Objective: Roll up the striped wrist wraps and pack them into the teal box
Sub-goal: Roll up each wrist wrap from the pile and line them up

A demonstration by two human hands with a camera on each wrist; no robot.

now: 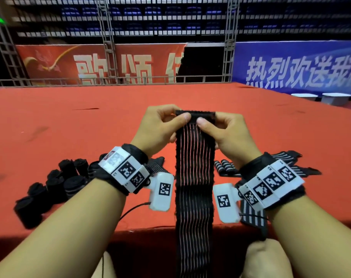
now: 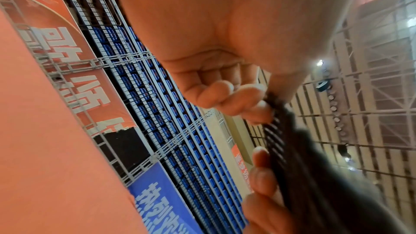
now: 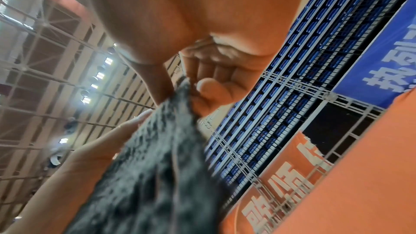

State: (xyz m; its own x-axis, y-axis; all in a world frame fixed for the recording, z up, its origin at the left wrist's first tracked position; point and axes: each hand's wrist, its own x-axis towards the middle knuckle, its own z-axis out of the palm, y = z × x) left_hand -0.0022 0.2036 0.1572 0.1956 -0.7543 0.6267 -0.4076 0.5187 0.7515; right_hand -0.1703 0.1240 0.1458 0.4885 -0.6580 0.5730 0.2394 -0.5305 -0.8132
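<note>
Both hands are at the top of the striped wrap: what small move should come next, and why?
Probably start rolling the top edge toward the body. Left hand and right hand pinch the top of the striped wrap, which hangs unrolled over the table edge; finished rolls lie to the left.

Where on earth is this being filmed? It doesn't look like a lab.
Most likely an indoor sports arena or stadium hall. Tiers of blue spectator seats rise behind large printed banners, a metal truss frame stands in front of them, and the person works at a wide red-covered platform.
</note>
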